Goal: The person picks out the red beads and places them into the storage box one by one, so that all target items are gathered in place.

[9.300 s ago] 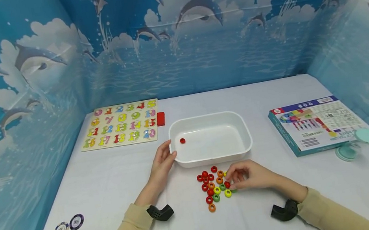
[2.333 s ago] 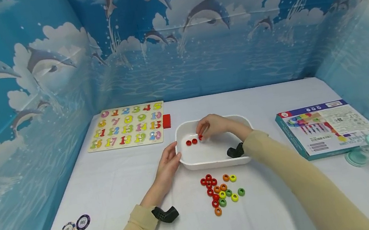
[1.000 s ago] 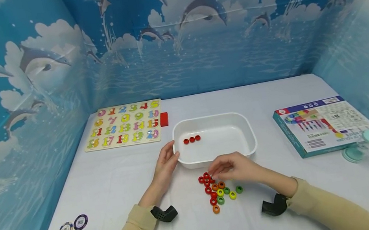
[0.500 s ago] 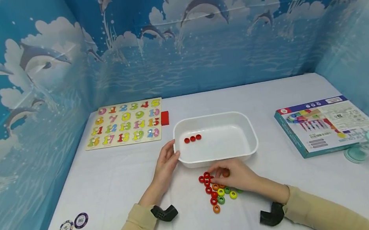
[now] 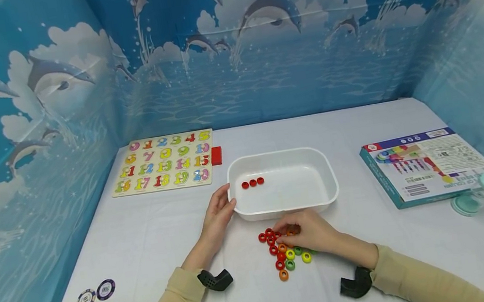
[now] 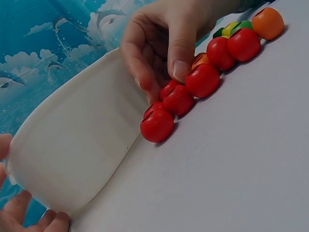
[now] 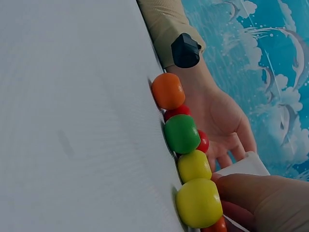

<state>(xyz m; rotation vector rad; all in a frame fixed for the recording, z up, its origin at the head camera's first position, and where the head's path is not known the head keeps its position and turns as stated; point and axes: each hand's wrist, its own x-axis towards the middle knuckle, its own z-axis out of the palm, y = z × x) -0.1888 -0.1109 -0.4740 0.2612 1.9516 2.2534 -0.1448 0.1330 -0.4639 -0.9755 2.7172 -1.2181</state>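
Note:
In the head view, a white tray (image 5: pixel 286 212) stands mid-table with three red beads (image 5: pixel 253 182) in a short row at its left. My left hand (image 5: pixel 212 223) holds the tray's left side; its fingertips show at the tray's end in the left wrist view. In front of the tray lies a pile of red, orange, yellow and green beads (image 5: pixel 290 254). Over the pile's top edge, my right hand (image 5: pixel 307 230) has its thumb and fingers around a red bead (image 6: pixel 169 88). This hand hides some orange and green beads behind it.
A number board (image 5: pixel 161 164) with a red block (image 5: pixel 216 156) beside it lies at back left. Two round chips (image 5: pixel 105 290) lie at front left. On the right are a flat box (image 5: pixel 429 164) and a small jar with a mint lid (image 5: pixel 466 203).
The row in the tray has grown from one red bead to three. My right hand has come from the tray back to the pile and lowered onto it. The left hand stays at the tray.

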